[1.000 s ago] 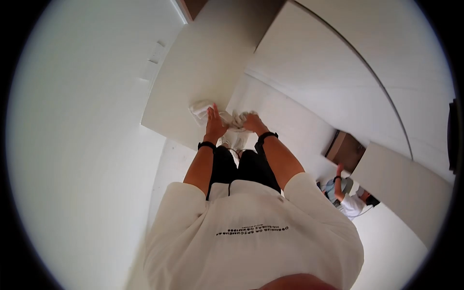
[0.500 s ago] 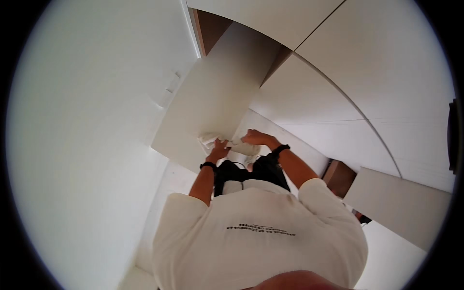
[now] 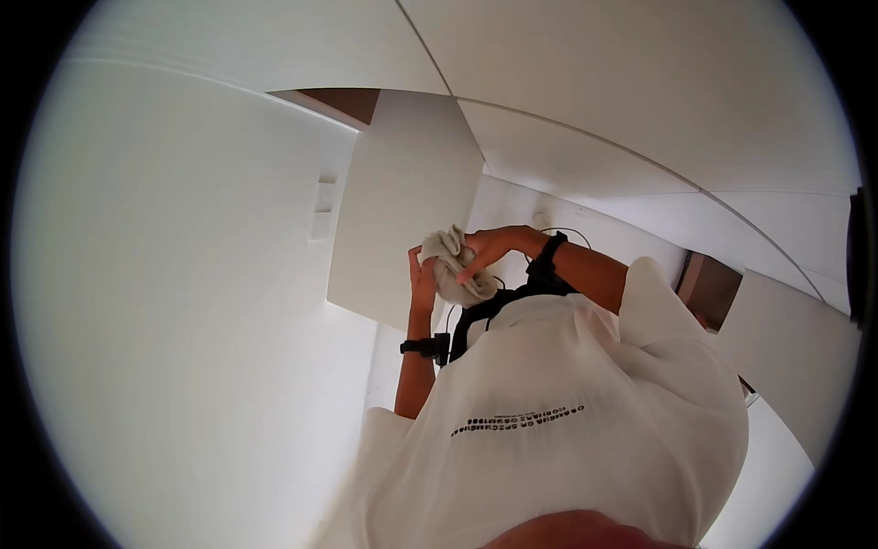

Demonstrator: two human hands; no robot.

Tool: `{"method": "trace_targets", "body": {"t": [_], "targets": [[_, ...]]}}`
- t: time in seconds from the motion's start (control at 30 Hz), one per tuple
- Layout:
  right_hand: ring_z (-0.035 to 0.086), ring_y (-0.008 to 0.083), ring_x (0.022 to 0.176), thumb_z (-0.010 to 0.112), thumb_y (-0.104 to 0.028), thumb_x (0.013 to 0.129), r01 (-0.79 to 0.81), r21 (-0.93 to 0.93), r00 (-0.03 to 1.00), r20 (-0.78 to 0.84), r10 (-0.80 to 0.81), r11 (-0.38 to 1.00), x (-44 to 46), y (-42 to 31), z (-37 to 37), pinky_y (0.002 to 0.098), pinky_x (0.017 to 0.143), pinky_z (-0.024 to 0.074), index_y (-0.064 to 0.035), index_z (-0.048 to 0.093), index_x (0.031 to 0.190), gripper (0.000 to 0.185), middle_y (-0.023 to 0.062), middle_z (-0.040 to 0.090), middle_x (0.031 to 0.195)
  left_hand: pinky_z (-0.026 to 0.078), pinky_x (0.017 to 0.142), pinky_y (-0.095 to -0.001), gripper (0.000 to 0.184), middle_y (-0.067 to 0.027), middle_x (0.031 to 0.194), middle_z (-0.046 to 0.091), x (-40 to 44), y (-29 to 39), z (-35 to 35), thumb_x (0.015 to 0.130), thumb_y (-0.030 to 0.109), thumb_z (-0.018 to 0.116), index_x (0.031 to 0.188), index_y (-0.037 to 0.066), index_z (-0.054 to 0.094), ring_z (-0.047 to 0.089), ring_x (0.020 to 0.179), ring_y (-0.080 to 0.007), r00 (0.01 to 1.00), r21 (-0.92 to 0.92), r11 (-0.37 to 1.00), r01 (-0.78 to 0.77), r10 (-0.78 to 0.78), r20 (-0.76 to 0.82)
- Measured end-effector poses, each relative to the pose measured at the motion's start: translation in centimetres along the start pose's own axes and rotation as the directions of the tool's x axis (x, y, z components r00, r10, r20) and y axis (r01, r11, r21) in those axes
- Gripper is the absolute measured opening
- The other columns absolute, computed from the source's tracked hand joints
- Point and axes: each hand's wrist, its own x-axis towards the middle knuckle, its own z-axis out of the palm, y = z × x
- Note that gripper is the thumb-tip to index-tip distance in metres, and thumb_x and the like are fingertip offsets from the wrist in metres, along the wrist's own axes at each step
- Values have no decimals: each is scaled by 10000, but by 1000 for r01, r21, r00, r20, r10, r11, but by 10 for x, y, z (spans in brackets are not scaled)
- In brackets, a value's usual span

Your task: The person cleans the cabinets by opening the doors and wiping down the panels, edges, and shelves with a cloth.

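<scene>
A crumpled beige cloth (image 3: 455, 274) is bunched up in front of my waist, between my two hands. My left hand (image 3: 423, 279) grips its left side, fingers pointing upward and partly hidden by the folds. From the right, my right hand (image 3: 492, 247) wraps over the cloth, with its thumb pressed into it. Each wrist carries a black band. Behind the hands stands a white panel, like an open cabinet door (image 3: 402, 197).
On the white wall to the left are light switches (image 3: 323, 209). White cabinet fronts (image 3: 585, 137) run overhead and to the right. An open brown compartment (image 3: 713, 291) sits at the right, beside another white panel (image 3: 777, 329). A thin dark cable (image 3: 576, 235) loops behind my right wrist.
Both hands have come up closer to me with the cloth, which was lower and more spread out and is now gathered into a bundle. My view has turned and shifted.
</scene>
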Motion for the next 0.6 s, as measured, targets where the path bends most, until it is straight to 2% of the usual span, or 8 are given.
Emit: {"method": "trace_targets", "body": {"t": [0.03, 0.13, 0.2, 0.3, 0.33, 0.4, 0.47, 0.6], "targets": [[622, 293, 1163, 861, -540, 706, -47, -5, 994, 98, 47, 999, -2, -3, -10, 371, 1010, 481, -56, 556, 1341, 855, 153, 661, 1262, 463, 950, -322, 316, -115, 1136, 589, -7, 22, 22, 1000, 132, 485, 1299, 59, 416, 560, 1066, -181, 998, -23, 1000, 12, -10, 67], [665, 262, 1069, 891, -483, 673, -12, -69, 998, 60, 16, 998, -41, -18, -43, 372, 956, 513, -81, 638, 1239, 739, 106, 709, 1165, 465, 961, -337, 417, -175, 1186, 608, -5, 55, 72, 995, 60, 494, 1386, 51, 348, 585, 1079, -221, 941, 317, 916, -247, 148, 305], [668, 258, 1051, 905, -387, 670, 27, -42, 1000, 5, -27, 999, -63, -14, -67, 364, 938, 519, -98, 632, 1243, 697, 88, 709, 1152, 428, 1003, -382, 464, -163, 1185, 610, -5, 83, 101, 965, 117, 590, 1386, 51, 405, 580, 1085, -248, 917, 240, 923, -300, 210, 338], [664, 265, 1049, 882, -322, 690, 37, -39, 979, -197, -44, 999, -113, -13, -84, 366, 937, 517, -90, 627, 1233, 643, 101, 701, 1151, 342, 1055, -450, 541, -135, 1265, 570, -5, 128, 126, 900, 193, 690, 1388, 74, 489, 523, 1154, -293, 734, 622, 392, -677, 422, 532], [663, 280, 1051, 871, -294, 695, 69, -49, 943, -322, -82, 996, -128, -14, -83, 372, 938, 517, -88, 625, 1230, 624, 111, 697, 1148, 316, 1061, -465, 561, -128, 1296, 548, 0, 134, 129, 880, 207, 706, 1389, 83, 505, 497, 1178, -304, 745, 658, 363, -659, 432, 508], [654, 315, 1060, 839, -240, 705, 94, -161, 823, -543, -167, 983, -150, -21, -88, 388, 940, 515, -83, 625, 1215, 575, 133, 688, 1140, 265, 1073, -494, 601, -113, 1360, 504, 16, 149, 137, 841, 234, 738, 1392, 102, 538, 444, 1225, -327, 756, 727, 288, -624, 457, 469], [639, 356, 1075, 800, -190, 717, -10, -321, 642, -728, -240, 947, -176, -31, -83, 406, 942, 512, -78, 629, 1192, 517, 157, 677, 1131, 264, 1078, -493, 563, -113, 1377, 479, 39, 164, 140, 882, 205, 701, 1411, 119, 531, 420, 1260, -326, 663, 706, 199, -679, 578, 475], [651, 410, 882, 702, -101, 709, -527, -141, 235, -972, -16, 838, -231, -74, -51, 467, 878, 504, -16, 471, 1264, 607, 230, 667, 934, 298, 1062, -469, 486, -122, 1350, 504, 72, 186, 152, 902, 161, 666, 1373, 112, 557, 460, 1234, -312, 473, 649, 65, -758, 740, 478]]}}
